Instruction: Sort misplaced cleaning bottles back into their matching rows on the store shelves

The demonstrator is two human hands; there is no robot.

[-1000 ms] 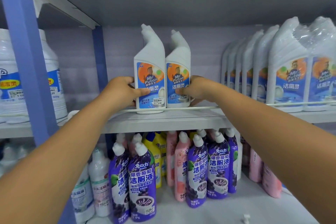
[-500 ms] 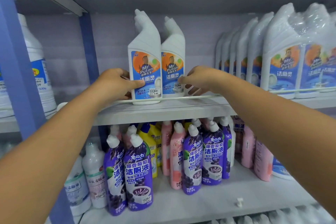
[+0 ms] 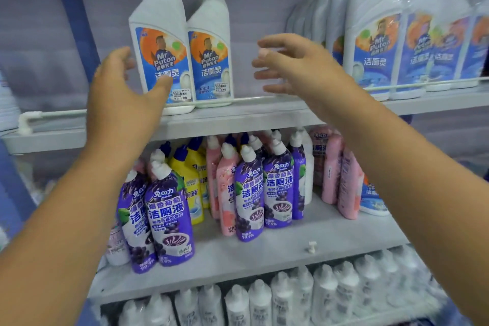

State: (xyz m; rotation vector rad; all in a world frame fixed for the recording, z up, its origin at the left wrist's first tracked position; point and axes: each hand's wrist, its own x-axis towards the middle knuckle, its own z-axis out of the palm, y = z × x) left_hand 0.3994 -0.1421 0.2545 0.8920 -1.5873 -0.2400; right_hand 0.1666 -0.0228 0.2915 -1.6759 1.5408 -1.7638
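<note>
Two white Mr Puton bottles (image 3: 182, 42) upright on upper shelf (image 3: 238, 116); left hand (image 3: 124, 98) and right hand (image 3: 299, 66) fingers released, empty; middle shelf (image 3: 264, 254) mix unsorted.

Item: two forearms with hands, both bare — no sleeves, gloves, watch, rings or bands in view. Left hand (image 3: 124, 95): broad back, thumb showing, fingers partly blurred. Right hand (image 3: 293, 66): short trimmed nails — a pale thumbnail catches the light. Both arms run out of frame below the upper shelf (image 3: 238, 119).
</note>
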